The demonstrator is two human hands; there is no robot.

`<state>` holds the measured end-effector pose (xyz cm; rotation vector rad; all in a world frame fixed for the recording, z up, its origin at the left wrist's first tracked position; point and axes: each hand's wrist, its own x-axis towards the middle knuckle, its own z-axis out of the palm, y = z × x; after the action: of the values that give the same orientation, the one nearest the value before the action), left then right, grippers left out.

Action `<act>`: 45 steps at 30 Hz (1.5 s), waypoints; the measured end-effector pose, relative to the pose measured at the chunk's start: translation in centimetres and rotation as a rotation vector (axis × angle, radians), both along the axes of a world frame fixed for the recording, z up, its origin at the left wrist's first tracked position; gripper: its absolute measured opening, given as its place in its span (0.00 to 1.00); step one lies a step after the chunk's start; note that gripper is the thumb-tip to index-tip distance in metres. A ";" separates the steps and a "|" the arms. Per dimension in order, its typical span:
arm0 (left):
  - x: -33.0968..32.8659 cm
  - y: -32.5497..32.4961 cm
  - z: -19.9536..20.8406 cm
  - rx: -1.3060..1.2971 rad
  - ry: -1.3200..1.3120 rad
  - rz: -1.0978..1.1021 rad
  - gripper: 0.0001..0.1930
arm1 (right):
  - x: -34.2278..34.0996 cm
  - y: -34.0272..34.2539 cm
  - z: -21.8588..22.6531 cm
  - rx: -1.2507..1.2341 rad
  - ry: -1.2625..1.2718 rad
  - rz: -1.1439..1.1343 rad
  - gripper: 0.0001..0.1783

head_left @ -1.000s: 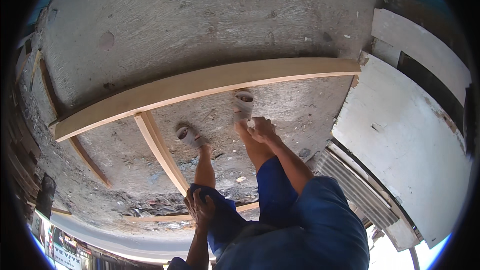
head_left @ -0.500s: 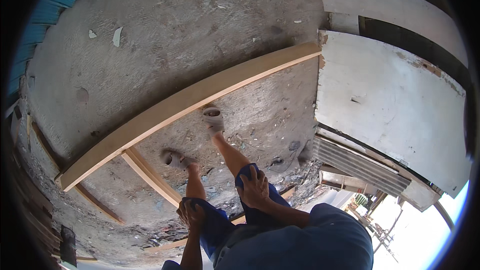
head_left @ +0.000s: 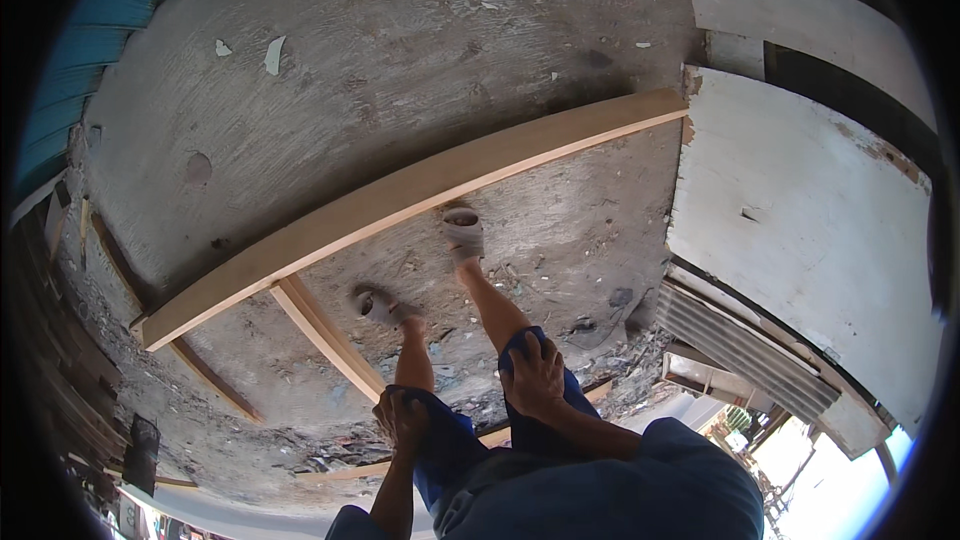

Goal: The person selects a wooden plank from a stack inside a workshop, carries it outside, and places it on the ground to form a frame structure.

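Note:
My left hand (head_left: 402,420) rests on my left knee, over the blue shorts (head_left: 445,440), its fingers draped over the cloth. On the right knee lies my right hand (head_left: 536,374), fingers spread and holding nothing. Beyond my feet, in grey slip-on shoes (head_left: 464,237), a long wooden beam (head_left: 420,185) crosses the floor from lower left to upper right. A shorter wooden piece (head_left: 325,335) meets its near side and runs back toward my left knee. Both hands are apart from the wood.
A large white panel (head_left: 790,230) with chipped edges stands at the right, above a corrugated sheet (head_left: 745,350). Blue slatted sheeting (head_left: 110,30) is at the far left. Dark boards (head_left: 75,360) are stacked along the left. Debris (head_left: 470,390) litters the rough concrete floor (head_left: 400,60).
The whole scene has shifted to the right in the picture as the view turned. Both hands remain on the knees, and the beam and shorter piece keep their places.

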<state>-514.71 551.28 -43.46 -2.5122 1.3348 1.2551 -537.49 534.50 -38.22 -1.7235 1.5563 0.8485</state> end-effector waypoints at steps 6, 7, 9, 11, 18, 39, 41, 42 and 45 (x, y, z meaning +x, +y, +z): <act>-0.2 0.2 0.0 -0.017 -0.025 0.031 0.18 | 0.1 0.1 -0.2 -0.075 -0.048 0.035 0.25; -0.3 0.2 0.1 0.000 -0.020 0.037 0.18 | 0.1 0.2 -0.2 -0.085 -0.056 0.042 0.25; -0.2 0.3 0.2 0.034 -0.008 0.046 0.18 | 0.1 0.3 -0.3 -0.108 -0.073 0.055 0.25; -0.2 0.2 0.4 0.017 0.000 0.063 0.18 | 0.2 0.4 -0.3 -0.112 -0.070 0.074 0.24; 0.0 -0.5 0.8 0.009 -0.020 0.072 0.16 | 0.6 0.3 -0.3 -0.114 -0.062 0.094 0.25; 4.5 -13.0 -11.6 -0.111 -0.066 -0.325 0.43 | 0.2 0.6 -0.3 -0.185 -0.098 0.051 0.22; 5.4 -18.1 -16.2 -0.156 -0.130 -0.436 0.47 | -0.5 0.9 -0.5 -0.212 -0.105 0.038 0.22; 5.5 -20.4 -17.9 -0.123 -0.162 -0.492 0.48 | -0.9 1.1 -0.5 -0.220 -0.107 0.030 0.23; 6.9 -22.8 -23.9 -0.083 -0.283 -0.630 0.50 | -0.9 0.6 -0.4 -0.231 -0.115 0.028 0.22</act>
<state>-507.84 528.49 -67.33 -1.9464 1.8986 0.6974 -538.43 535.13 -38.64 -1.9244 1.6059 0.5894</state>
